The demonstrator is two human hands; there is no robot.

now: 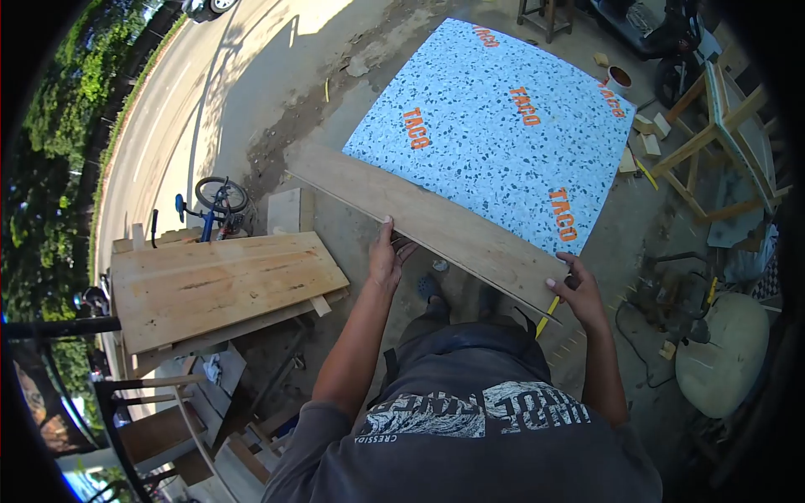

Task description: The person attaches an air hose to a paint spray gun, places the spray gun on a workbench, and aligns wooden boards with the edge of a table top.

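Note:
A long, narrow plywood board [428, 222] lies slantwise in front of me, along the near edge of a light blue speckled sheet [478, 92] printed with orange "TACO" marks. My left hand [388, 258] is closed on the board's near edge, thumb on top and fingers underneath. At the board's right end, my right hand [582, 292] grips the corner between thumb and fingers. Below that corner shows a yellow strip [547, 317], which looks like a tape measure blade; whether the right hand touches it I cannot tell.
A wooden panel [226, 289] rests on a stack at the left, with a bicycle [220, 197] behind it. Rightward stand a wooden frame [721, 126], small wood blocks [650, 138], a brown-rimmed bucket [618, 78] and a rounded pale tank [725, 356]. A scooter [662, 42] is parked far right.

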